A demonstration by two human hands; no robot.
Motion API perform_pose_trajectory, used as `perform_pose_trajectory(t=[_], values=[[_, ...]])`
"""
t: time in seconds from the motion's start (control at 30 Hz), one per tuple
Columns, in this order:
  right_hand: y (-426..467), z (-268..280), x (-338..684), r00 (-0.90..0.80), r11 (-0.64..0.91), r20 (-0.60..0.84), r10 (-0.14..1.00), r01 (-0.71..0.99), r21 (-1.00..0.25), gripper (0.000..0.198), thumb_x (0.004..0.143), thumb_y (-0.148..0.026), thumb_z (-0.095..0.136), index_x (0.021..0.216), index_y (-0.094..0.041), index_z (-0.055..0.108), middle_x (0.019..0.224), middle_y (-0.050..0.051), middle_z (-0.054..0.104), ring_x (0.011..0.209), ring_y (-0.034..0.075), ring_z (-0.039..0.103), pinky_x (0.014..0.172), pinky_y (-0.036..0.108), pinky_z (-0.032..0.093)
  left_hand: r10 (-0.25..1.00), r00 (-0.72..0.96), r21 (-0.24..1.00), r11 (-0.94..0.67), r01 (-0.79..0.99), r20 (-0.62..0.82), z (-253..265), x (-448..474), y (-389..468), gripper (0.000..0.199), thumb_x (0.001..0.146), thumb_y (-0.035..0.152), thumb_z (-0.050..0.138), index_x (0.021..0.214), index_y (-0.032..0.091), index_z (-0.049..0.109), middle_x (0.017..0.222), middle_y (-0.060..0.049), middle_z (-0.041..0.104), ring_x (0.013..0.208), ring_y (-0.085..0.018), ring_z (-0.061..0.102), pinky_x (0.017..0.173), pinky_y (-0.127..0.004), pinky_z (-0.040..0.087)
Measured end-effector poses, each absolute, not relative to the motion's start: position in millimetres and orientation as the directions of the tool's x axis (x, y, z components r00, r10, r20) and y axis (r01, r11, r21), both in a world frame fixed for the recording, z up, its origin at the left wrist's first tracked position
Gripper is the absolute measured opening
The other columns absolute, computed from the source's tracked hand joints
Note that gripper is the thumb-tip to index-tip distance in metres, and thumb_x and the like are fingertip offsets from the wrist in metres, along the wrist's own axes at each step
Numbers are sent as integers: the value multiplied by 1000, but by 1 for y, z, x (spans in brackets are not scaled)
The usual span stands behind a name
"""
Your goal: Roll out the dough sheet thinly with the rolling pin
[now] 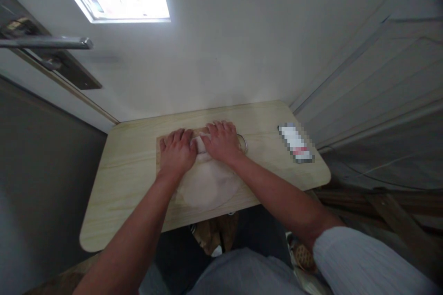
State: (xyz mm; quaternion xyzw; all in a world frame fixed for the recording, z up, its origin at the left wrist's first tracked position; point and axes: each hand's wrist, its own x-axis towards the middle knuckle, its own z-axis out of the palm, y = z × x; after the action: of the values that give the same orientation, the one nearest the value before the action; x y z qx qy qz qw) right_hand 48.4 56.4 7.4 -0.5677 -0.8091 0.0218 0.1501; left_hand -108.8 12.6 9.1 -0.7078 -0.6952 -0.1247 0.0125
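A pale, flat sheet of dough (209, 186) lies on a wooden cutting board (159, 150) and reaches past its near edge. Along the dough's far side is a rolled-up part (200, 144), pale and cylinder-shaped; whether a rolling pin is inside cannot be seen. Over the left end of this roll my left hand (178, 150) is closed, fingers curled forward. My right hand (222, 142) covers the right end, fingers bent over it and thumb pointing in toward the middle. Both palms face down, and the roll's ends are hidden beneath them.
The board's metal ring handle (245, 143) sticks out on the right. A blurred-out phone-like object (296, 143) lies at the right of the light wooden table (121, 184). Behind the table stands a white door with a lever handle (65, 43); a wall runs along the right.
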Motion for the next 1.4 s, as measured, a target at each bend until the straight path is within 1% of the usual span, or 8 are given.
perform_pose_trajectory(t=[0.23, 0.47, 0.63, 0.8, 0.9, 1.03, 1.23, 1.4], values=[[60, 6, 48, -307, 366, 256, 917, 902, -231, 55, 102, -54, 29, 131, -17, 59, 135, 14, 60, 126, 31, 47, 109, 50, 27, 978, 1, 146, -31, 989, 207, 13, -107, 14, 39, 100, 36, 34, 128, 23, 58, 134, -12, 61, 125, -33, 51, 107, -55, 31], [45, 0, 55, -269, 330, 256, 929, 914, -235, 53, 100, -52, 37, 137, -18, 54, 145, 14, 52, 136, 34, 38, 113, 58, 18, 957, -38, 132, 0, 991, 287, 17, -100, -6, 39, 100, 36, 36, 123, 19, 61, 128, -13, 65, 121, -32, 53, 114, -55, 24], [18, -6, 67, -202, 263, 256, 945, 936, -234, 50, 101, -47, 37, 139, -17, 52, 150, 14, 48, 140, 34, 35, 114, 63, 14, 932, -152, 138, 112, 984, 328, 10, -91, -30, 41, 99, 38, 40, 128, 16, 59, 131, -15, 63, 124, -34, 52, 114, -61, 23], [-7, -2, 69, -150, 215, 281, 948, 952, -217, 51, 101, -48, 40, 139, -17, 52, 149, 14, 49, 138, 34, 36, 115, 60, 16, 915, -163, 187, 99, 977, 370, 7, -81, -52, 39, 99, 36, 39, 128, 16, 58, 135, -15, 62, 127, -33, 50, 115, -61, 21], [-9, 2, 64, -156, 221, 275, 949, 948, -227, 45, 102, -44, 39, 136, -19, 55, 147, 13, 51, 136, 31, 39, 115, 58, 18, 908, -153, 194, 81, 978, 390, 7, -76, -57, 41, 100, 39, 39, 129, 16, 57, 135, -16, 61, 129, -34, 49, 115, -62, 19], [-4, 1, 61, -184, 255, 273, 944, 933, -253, 39, 103, -38, 35, 131, -22, 58, 143, 10, 55, 134, 29, 43, 115, 58, 19, 916, -128, 161, 71, 984, 380, 6, -74, -54, 47, 100, 44, 38, 132, 14, 55, 135, -18, 61, 131, -36, 47, 114, -64, 17], [6, -3, 62, -271, 340, 276, 922, 908, -246, 46, 103, -44, 33, 137, -22, 55, 149, 10, 50, 143, 33, 32, 117, 63, 14, 939, -102, 133, 61, 989, 327, 4, -83, -31, 47, 100, 42, 37, 136, 16, 53, 140, -16, 58, 133, -34, 46, 115, -62, 20], [23, 4, 60, -332, 382, 229, 915, 896, -226, 51, 102, -48, 34, 142, -21, 51, 152, 11, 46, 143, 34, 33, 118, 60, 16, 966, -68, 109, 42, 993, 249, 8, -92, -10, 47, 99, 40, 37, 137, 18, 53, 141, -14, 57, 131, -35, 47, 113, -60, 26]])
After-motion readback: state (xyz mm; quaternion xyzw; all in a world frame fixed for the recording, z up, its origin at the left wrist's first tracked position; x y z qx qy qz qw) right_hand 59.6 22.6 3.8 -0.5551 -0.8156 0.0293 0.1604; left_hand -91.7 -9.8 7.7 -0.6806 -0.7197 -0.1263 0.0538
